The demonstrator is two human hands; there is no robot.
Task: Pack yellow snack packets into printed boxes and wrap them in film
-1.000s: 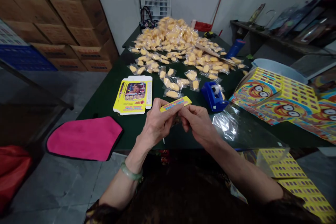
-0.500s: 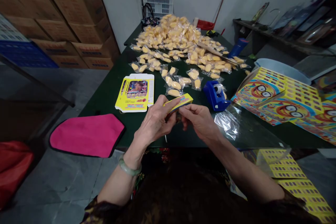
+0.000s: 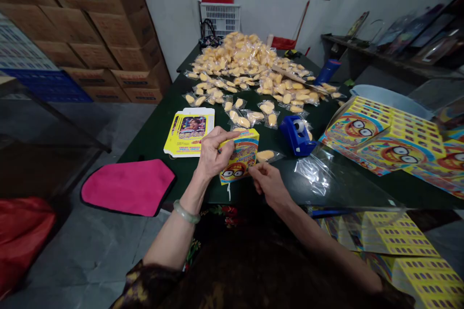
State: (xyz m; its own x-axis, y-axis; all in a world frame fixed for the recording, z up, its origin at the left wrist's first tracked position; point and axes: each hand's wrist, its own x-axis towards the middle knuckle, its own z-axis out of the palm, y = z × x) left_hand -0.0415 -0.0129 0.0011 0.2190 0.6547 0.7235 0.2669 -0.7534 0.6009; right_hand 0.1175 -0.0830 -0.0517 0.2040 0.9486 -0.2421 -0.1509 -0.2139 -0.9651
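Observation:
My left hand (image 3: 213, 153) grips a small yellow printed carton (image 3: 239, 158) with a cartoon face, held upright over the near edge of the dark green table (image 3: 155, 130). My right hand (image 3: 266, 179) pinches the carton's lower right corner with closed fingers. A clear packet with a yellow piece (image 3: 267, 155) lies just right of the carton. A flat yellow carton blank (image 3: 189, 131) lies to the left of my left hand.
A big heap of clear packets with yellow pieces (image 3: 246, 60) covers the table's far half. A blue tape dispenser (image 3: 296, 134), stacked yellow cartoon boxes (image 3: 384, 137), a pink cloth (image 3: 128, 187) and empty clear bags (image 3: 313, 169) lie around. Brown cartons (image 3: 83, 24) stack at left.
The carton has turned from edge-on to showing its printed face and has come lower and nearer. A packet with a yellow piece now lies beside it.

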